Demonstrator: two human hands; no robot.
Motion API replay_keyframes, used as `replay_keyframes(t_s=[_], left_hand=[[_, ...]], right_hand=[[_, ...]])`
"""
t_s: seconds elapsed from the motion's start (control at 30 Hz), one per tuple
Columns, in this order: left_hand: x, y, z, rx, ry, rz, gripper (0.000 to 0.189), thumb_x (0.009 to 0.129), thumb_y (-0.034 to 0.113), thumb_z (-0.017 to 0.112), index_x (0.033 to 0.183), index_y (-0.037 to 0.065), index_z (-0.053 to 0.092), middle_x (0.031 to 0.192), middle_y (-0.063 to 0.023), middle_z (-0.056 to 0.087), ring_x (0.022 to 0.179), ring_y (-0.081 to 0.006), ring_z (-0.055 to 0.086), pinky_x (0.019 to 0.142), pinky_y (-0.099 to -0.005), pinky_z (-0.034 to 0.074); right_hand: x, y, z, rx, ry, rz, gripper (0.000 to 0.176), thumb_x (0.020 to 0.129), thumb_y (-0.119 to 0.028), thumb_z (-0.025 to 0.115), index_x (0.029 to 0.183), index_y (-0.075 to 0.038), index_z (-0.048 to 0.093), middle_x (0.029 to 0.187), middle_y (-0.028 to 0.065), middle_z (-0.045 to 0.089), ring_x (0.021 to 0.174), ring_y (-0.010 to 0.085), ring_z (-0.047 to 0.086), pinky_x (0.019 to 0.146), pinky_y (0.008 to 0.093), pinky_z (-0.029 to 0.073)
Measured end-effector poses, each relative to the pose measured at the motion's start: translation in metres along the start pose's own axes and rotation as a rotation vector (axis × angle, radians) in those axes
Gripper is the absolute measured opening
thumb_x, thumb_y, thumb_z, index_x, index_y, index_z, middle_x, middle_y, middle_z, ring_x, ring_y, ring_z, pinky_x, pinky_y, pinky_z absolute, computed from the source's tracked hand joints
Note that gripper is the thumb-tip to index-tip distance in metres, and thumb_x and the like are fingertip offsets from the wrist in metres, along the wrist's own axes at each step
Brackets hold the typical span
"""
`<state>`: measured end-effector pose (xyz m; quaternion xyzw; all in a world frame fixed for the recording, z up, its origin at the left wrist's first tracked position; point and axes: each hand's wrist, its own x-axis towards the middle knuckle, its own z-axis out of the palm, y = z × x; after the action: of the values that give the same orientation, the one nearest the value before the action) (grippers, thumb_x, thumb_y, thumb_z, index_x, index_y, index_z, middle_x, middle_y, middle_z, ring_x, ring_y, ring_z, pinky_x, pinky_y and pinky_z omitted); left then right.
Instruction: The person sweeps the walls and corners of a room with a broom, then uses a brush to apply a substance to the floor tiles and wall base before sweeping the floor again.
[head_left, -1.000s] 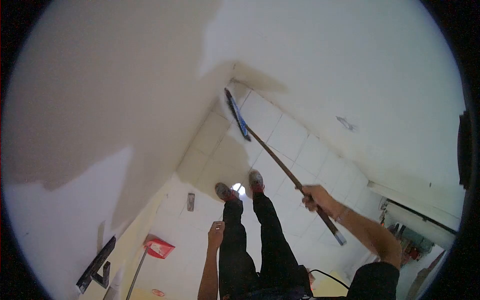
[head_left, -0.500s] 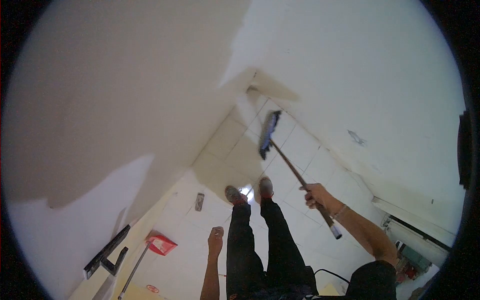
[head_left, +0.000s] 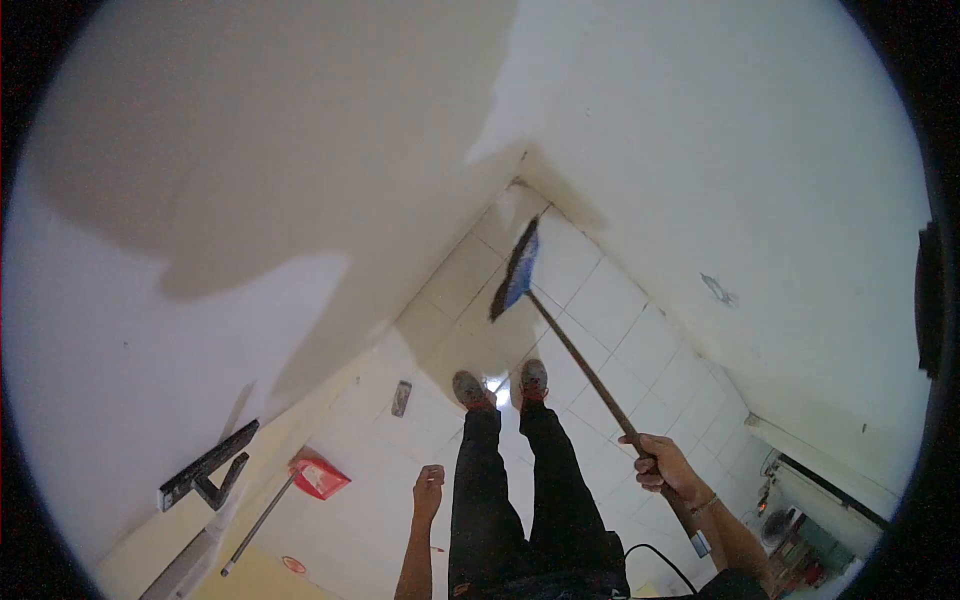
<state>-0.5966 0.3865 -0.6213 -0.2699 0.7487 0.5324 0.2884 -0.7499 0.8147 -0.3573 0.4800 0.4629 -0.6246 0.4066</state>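
Observation:
My right hand (head_left: 660, 466) grips a broom by its long brown handle (head_left: 585, 370), low on the right side of the view. The broom's blue head (head_left: 522, 265), with its dark bristles facing left, is out over the pale floor tiles near the corner of the walls. My left hand (head_left: 428, 486) hangs beside my left leg, its fingers curled in with nothing in them. Left of that hand, a red dustpan (head_left: 320, 477) with a long grey handle is by the left wall.
Two walls meet at the corner (head_left: 520, 182) ahead. A small grey rectangular object (head_left: 401, 398) lies on the tiles left of my feet. A black angled piece (head_left: 210, 468) sticks out at lower left. Several mixed items (head_left: 795, 550) stand at lower right.
My right hand has moved down and right, drawing the broom handle back. The broom head has shifted slightly left and turned, showing more of its blue face. My left hand is slightly lower.

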Motion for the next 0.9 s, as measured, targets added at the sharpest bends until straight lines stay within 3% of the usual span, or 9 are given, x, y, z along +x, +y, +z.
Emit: replay_keyframes(t_s=[0.1,0.17,0.33,0.47,0.53,0.57,0.7,0.87,0.9], left_hand=[[-0.006,-0.004,0.008,-0.017,-0.015,0.126,0.025,0.094,0.025,0.053,0.105,0.002,0.058,0.094,-0.0109,0.063,0.084,-0.0191,0.063,0.074,-0.0322,0.053],[-0.006,0.003,0.011,0.063,-0.024,0.027,0.024,0.093,0.024,0.053,0.105,0.003,0.058,0.092,-0.0099,0.064,0.083,-0.0183,0.063,0.074,-0.0317,0.053],[-0.011,0.010,0.016,0.158,-0.012,0.017,0.024,0.092,0.024,0.055,0.105,0.004,0.057,0.088,-0.0078,0.064,0.078,-0.0148,0.061,0.071,-0.0309,0.050],[-0.022,0.041,0.019,0.218,-0.001,0.021,0.022,0.092,0.022,0.054,0.104,0.003,0.057,0.088,-0.0069,0.063,0.078,-0.0145,0.060,0.072,-0.0300,0.050],[-0.026,0.034,0.017,0.163,0.026,0.051,0.022,0.092,0.023,0.055,0.102,0.004,0.058,0.090,-0.0086,0.065,0.082,-0.0166,0.062,0.074,-0.0307,0.050],[-0.028,0.031,0.020,0.127,0.043,0.062,0.023,0.092,0.024,0.056,0.102,0.004,0.059,0.091,-0.0095,0.066,0.085,-0.0177,0.063,0.075,-0.0310,0.049],[-0.039,0.029,0.032,0.172,0.033,-0.036,0.021,0.092,0.023,0.056,0.101,0.004,0.059,0.088,-0.0098,0.066,0.081,-0.0183,0.063,0.074,-0.0305,0.049],[-0.058,0.059,0.046,0.270,0.152,0.096,0.019,0.091,0.019,0.058,0.100,0.003,0.059,0.090,-0.0107,0.065,0.082,-0.0205,0.063,0.075,-0.0323,0.049],[-0.057,0.057,0.040,0.328,0.218,0.043,0.017,0.089,0.015,0.059,0.100,0.003,0.060,0.093,-0.0111,0.064,0.086,-0.0230,0.062,0.078,-0.0337,0.048]], right_hand=[[0.046,0.014,-0.040,-0.059,0.034,-0.097,0.037,0.096,-0.031,0.039,0.117,-0.004,0.053,0.052,-0.0037,0.033,0.035,0.0074,0.033,0.031,0.0241,0.025],[0.085,0.008,-0.048,-0.071,0.030,-0.127,0.039,0.096,-0.029,0.034,0.119,-0.001,0.050,0.056,-0.0074,0.029,0.041,0.0050,0.026,0.036,0.0220,0.022],[0.190,0.023,-0.062,0.062,-0.246,-0.064,0.037,0.098,-0.031,0.035,0.123,-0.009,0.051,0.055,-0.0076,0.026,0.040,0.0056,0.027,0.036,0.0241,0.026],[0.190,0.048,-0.053,0.010,-0.265,-0.065,0.035,0.098,-0.030,0.037,0.112,-0.007,0.059,0.053,-0.0046,0.034,0.038,0.0078,0.032,0.034,0.0253,0.027],[0.146,0.057,-0.054,-0.148,-0.230,-0.102,0.037,0.097,-0.025,0.033,0.121,-0.005,0.053,0.055,-0.0066,0.029,0.041,0.0060,0.029,0.035,0.0230,0.024],[0.125,0.067,-0.067,-0.082,-0.282,-0.105,0.036,0.098,-0.026,0.034,0.121,-0.005,0.053,0.055,-0.0065,0.028,0.040,0.0062,0.028,0.035,0.0227,0.025],[0.065,0.079,-0.099,0.041,-0.250,-0.043,0.049,0.097,-0.043,0.042,0.123,-0.003,0.050,0.053,-0.0064,0.029,0.037,0.0057,0.029,0.032,0.0230,0.023],[0.141,0.078,-0.126,0.117,-0.221,-0.110,0.045,0.098,-0.037,0.035,0.125,-0.004,0.048,0.053,-0.0074,0.026,0.037,0.0046,0.025,0.032,0.0229,0.023],[0.162,0.079,-0.123,0.127,-0.213,-0.115,0.044,0.098,-0.035,0.033,0.126,-0.005,0.048,0.053,-0.0076,0.025,0.038,0.0044,0.024,0.033,0.0228,0.023]])
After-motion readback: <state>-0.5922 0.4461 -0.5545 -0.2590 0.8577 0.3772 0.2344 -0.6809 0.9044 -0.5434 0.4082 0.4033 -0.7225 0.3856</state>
